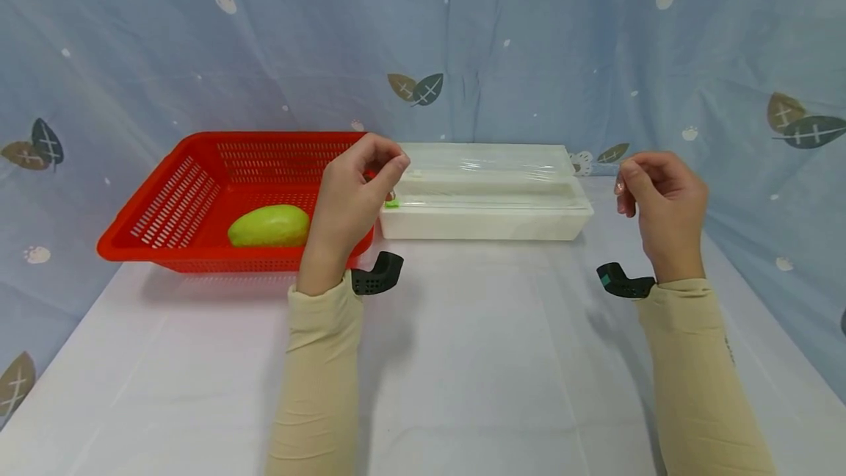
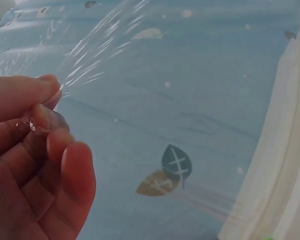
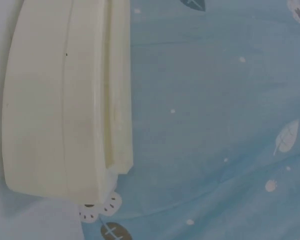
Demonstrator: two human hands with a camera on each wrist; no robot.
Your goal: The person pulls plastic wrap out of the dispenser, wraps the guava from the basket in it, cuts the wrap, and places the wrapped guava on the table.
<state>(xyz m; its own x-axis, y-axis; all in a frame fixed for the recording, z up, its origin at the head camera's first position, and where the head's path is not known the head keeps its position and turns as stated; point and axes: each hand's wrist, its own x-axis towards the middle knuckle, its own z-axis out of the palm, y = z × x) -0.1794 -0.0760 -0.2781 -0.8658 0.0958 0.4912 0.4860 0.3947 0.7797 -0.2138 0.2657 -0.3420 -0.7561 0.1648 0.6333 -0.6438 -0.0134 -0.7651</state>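
My left hand (image 1: 346,200) is raised in front of the red basket's right end, thumb and fingers pinching clear cling film (image 2: 97,50). In the left wrist view the film fans out from the fingertips in shiny creases. Opposite it, my right hand (image 1: 670,211) hangs in the air right of the white cling film box (image 1: 489,225), thumb against curled fingers. Its fingertips look glossy, as if gripping the film's other end; the film is hard to see there. The box has its lid up and a small green piece (image 1: 392,204) at its left end.
A red plastic basket (image 1: 109,242) stands at the left, holding a yellow-green fruit (image 1: 269,226) like a mango. Behind everything hangs a blue curtain (image 1: 502,35) with leaf prints. A white cloth (image 1: 476,358) covers the table.
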